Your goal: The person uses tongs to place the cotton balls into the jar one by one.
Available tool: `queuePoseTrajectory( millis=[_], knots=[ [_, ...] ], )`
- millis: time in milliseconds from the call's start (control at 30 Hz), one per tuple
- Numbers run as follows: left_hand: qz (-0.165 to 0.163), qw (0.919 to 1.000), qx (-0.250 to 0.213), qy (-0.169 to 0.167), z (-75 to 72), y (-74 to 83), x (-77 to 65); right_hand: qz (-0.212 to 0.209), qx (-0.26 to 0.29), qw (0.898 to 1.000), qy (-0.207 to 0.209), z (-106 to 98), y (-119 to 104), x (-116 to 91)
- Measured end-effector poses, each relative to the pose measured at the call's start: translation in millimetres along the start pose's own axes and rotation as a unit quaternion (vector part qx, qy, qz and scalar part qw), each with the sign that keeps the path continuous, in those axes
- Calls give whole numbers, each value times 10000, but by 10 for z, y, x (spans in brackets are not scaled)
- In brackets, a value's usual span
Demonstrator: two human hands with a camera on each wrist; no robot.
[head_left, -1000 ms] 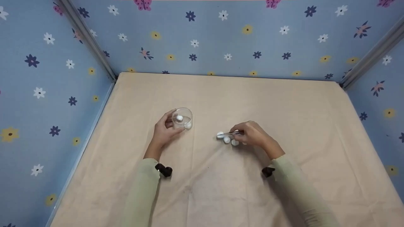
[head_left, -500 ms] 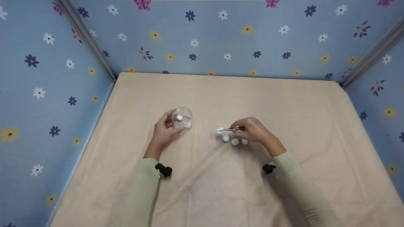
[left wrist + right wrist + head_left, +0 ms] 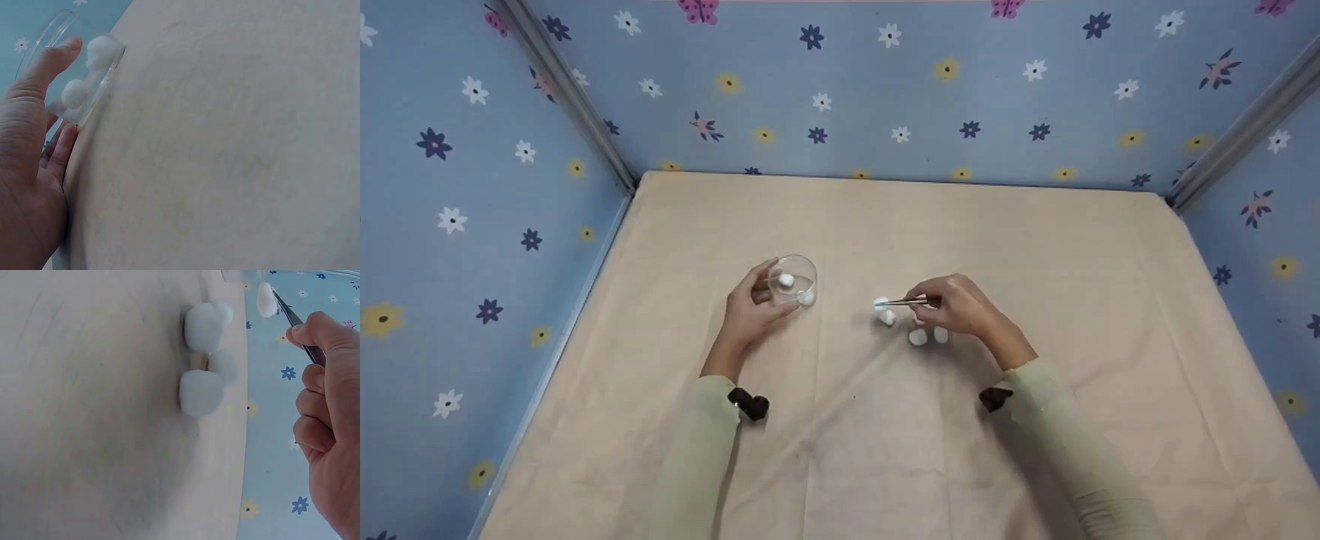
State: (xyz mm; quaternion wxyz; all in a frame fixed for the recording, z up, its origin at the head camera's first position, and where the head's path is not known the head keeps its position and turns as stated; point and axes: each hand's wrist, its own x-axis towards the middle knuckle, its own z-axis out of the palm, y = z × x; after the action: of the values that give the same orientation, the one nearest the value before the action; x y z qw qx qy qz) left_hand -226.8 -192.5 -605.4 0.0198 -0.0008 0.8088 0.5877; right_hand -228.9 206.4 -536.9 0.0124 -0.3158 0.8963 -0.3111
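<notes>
My left hand holds a clear round cup on the cloth, thumb on the near side and fingers behind. Inside the cup show white cotton balls, one set apart from the other. My right hand grips metal tweezers between thumb and forefinger, with the other fingers curled in. At the tweezers' tips a cotton ball is pinched, raised above the table in the right wrist view. Just below it in the head view lies another cotton ball.
Several more cotton balls lie on the beige cloth below my right hand, one beside another. Blue flowered panels stand around the back and sides of the table. A black wrist camera sits at each cuff.
My right hand has lifted the tweezers and pinched cotton ball up from the group. A neighbouring cotton ball has shifted toward the back left. My left hand and the cup stay put.
</notes>
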Motion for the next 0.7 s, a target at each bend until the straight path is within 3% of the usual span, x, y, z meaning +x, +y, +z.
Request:
queuePoseTrajectory(
  millis=[700],
  knots=[
    [48, 10000, 65, -49, 3, 23, -15, -166, 40, 9996, 225, 2, -63, 186]
  ],
)
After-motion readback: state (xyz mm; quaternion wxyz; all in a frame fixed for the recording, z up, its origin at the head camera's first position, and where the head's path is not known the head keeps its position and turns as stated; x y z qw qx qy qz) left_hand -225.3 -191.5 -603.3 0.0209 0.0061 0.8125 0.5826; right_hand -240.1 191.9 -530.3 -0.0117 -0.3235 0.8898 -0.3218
